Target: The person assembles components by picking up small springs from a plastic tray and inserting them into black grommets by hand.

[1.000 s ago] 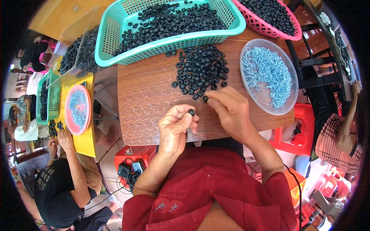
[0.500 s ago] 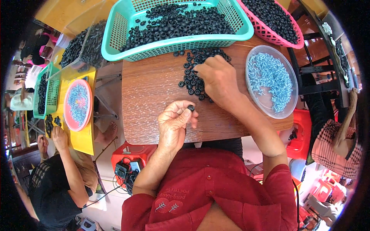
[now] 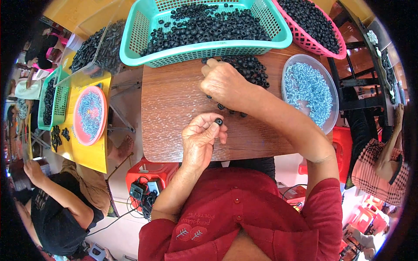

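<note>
Since the earlier frame the right hand [image 3: 224, 82] has moved leftward over the pile of round black pieces [image 3: 251, 69]. One smooth, hollow-ended piece [image 3: 219, 122] is pinched between thumb and forefinger of the left hand [image 3: 200, 137], above the wood-grained table [image 3: 167, 113]; the right fingers curl, tips hidden, grip impossible to tell. Beyond, a perforated turquoise basket [image 3: 209, 45] is cut off.

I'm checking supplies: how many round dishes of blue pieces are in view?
2: a clear dish on the brown table, a pink dish on the yellow table. Others may be hidden.
</note>
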Motion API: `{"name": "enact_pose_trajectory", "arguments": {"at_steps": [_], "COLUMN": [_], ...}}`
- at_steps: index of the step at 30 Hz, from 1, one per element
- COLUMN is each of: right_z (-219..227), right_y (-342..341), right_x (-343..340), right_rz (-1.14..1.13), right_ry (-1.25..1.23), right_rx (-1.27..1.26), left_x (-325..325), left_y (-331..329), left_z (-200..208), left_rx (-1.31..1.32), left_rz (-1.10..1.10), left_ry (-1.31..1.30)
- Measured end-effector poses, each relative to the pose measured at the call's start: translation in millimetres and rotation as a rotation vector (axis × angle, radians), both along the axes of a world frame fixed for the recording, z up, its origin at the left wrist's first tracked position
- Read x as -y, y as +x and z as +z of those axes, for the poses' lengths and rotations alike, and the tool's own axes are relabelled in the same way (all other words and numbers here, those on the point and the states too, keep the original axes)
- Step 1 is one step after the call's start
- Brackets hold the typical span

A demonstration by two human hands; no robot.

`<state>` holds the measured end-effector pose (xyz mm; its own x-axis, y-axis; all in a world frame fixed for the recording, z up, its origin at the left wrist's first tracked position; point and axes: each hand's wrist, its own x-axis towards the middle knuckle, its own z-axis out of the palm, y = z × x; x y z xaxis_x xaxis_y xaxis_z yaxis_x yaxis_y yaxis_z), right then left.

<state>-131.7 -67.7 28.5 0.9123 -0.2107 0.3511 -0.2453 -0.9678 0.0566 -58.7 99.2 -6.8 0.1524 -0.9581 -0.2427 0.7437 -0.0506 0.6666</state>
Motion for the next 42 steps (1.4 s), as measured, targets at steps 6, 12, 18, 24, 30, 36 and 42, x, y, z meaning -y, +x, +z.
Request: {"name": "enact_pose_trajectory", "arguments": {"at_steps": [6,12,18,24,30,36,42], "right_z": [1,-9,-13,-15,-7,12,13], "right_y": [3,-3,-11,-11,-22,-66,-87], "right_x": [2,5,6,7,-1,-39,-64], "right_rz": [0.088,0.169,0.16,0.109,-0.01,-0.11,-0.168], "right_ry": [-0.095,-0.187,-0.071,0.016,0.289,1.287,1.778], "right_rx": [-0.085,0.012,0.023,0.003,0.259,0.487,0.557], "left_x": [0,1,0,0,0,0,0], "left_y": [1,0,0,0,-1,-4,-11], "left_z": [0,0,0,-1,1,6,18], "left_rx": [-0.049,-0.04,-0.033,-0.025,-0.02,0.01,0.049], "left_rz": [0.019,0.016,0.02,0.018,0.02,-0.01,-0.002], "left_ry": [-0.008,-0.016,0.009,-0.016,0.019,0.029,0.007]}}
